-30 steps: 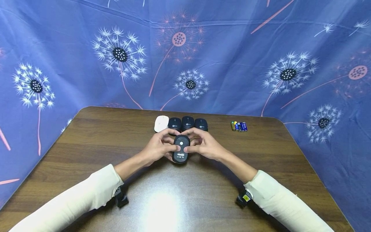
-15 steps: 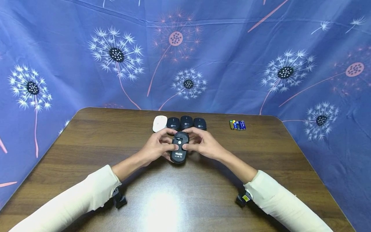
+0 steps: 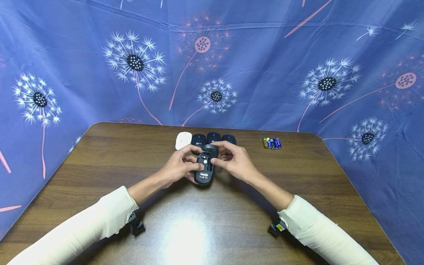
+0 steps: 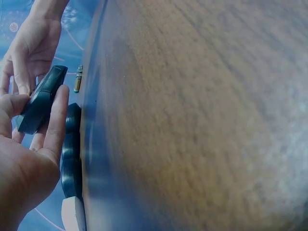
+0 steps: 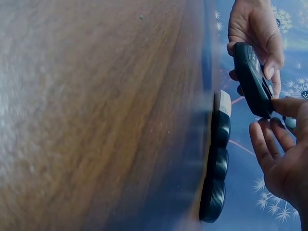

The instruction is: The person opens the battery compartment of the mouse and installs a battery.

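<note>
The held mouse [image 3: 202, 176] was raised above the table [image 3: 109, 158], its underside turned up and a slot [image 3: 209, 166] along it lying open; at its far end a dark round cover [image 3: 210, 148] stood tilted, and it was hard to tell whether any edge was still hooked on. The left hand [image 3: 179, 165] pinched the mouse between thumb and fingers; the right hand [image 3: 236, 160] had its fingers bent about the cover, pinching it, with the thumb close against the mouse's edge; a sudden pull there could probably have snapped a clip or twisted the mouse out of the left hand's hold. A loose pinch might have let the cover drop onto the three black mice [image 3: 199, 140] and the white mouse [image 3: 183, 140] lined up just beyond; the batteries [image 3: 272, 143], well off to the right, seemed safe from a knock.
</note>
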### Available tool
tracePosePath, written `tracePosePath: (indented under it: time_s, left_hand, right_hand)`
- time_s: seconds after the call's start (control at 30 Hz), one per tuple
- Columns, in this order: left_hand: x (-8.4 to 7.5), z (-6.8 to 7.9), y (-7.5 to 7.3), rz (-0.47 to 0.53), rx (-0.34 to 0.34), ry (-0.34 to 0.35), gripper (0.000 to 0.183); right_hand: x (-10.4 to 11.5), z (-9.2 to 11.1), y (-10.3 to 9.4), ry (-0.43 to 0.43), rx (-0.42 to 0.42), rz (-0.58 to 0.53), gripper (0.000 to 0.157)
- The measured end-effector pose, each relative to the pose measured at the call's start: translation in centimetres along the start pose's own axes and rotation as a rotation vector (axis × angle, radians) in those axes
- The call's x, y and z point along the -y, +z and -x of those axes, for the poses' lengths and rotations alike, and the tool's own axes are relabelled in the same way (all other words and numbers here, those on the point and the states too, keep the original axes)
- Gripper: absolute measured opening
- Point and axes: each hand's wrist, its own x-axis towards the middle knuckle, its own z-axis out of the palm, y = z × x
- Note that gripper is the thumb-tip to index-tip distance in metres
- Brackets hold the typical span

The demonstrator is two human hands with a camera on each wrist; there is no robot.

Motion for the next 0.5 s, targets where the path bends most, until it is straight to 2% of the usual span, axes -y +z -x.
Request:
tracePosePath:
  time_s: [0.23, 0.5]
  left_hand:
    - [0.3, 0.1, 0.2, 0.006, 0.012, -0.008, 0.057]
    - [0.3, 0.0, 0.2, 0.014, -0.003, -0.008, 0.06]
  right_hand:
    - [-0.3, 0.0, -0.5, 0.009, -0.039, -0.034, 0.051]
    - [-0.6, 0.4, -1.6, 0.068, -0.019, -0.216, 0.055]
